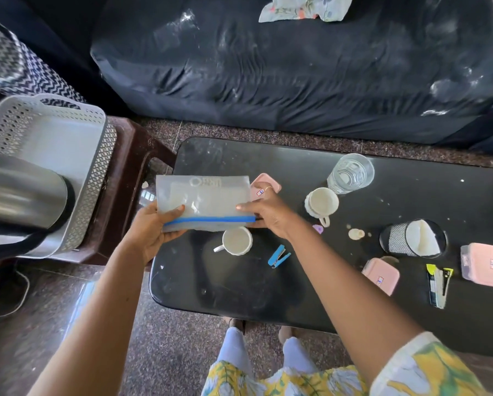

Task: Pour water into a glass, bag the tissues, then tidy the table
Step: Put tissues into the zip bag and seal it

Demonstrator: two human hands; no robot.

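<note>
A clear zip bag [203, 200] with a blue seal strip and white tissues inside hovers over the left end of the black table [268, 281]. My left hand [151, 232] grips its left end. My right hand [268, 214] pinches the seal at the right end. A glass [350, 173] holding water stands at the table's far side. More white tissue sits in a black mesh holder [413, 238] to the right.
Two white cups [236, 240] [321, 203], a blue stapler [279, 255], a yellow-black stapler [439, 284] and three pink boxes [483, 264] [381, 275] [265, 185] lie on the table. A grey basket [96, 155] on a brown chair and a steel kettle [22, 198] are left. A dark sofa [296, 75] lies beyond.
</note>
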